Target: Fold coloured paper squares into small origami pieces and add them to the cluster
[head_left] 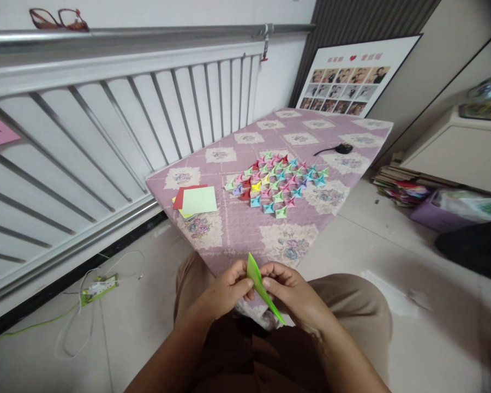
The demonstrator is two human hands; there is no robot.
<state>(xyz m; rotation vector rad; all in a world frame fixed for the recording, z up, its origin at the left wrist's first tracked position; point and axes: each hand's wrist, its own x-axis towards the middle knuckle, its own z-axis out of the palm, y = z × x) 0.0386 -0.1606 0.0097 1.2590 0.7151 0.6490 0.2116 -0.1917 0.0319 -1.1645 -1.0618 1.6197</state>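
A folded bright green paper (262,292) is held above my lap, just off the near end of the table. My left hand (234,286) pinches its left side between thumb and fingers. On the other side, my right hand (284,284) grips the paper's edge with thumb and bent fingers. Several small folded paper pieces (275,184) in red, pink, yellow, green, blue and purple stand in rows on the flowered tablecloth (245,232). To their left lies a stack of paper sheets (199,200), pale green on top, with red and yellow beneath.
A black object with a short cable (343,148) lies at the table's right side. A white radiator (118,120) runs along the left, with glasses (59,19) on the pipe above. A power strip (100,287) is on the floor. A photo board (352,76) leans behind the table.
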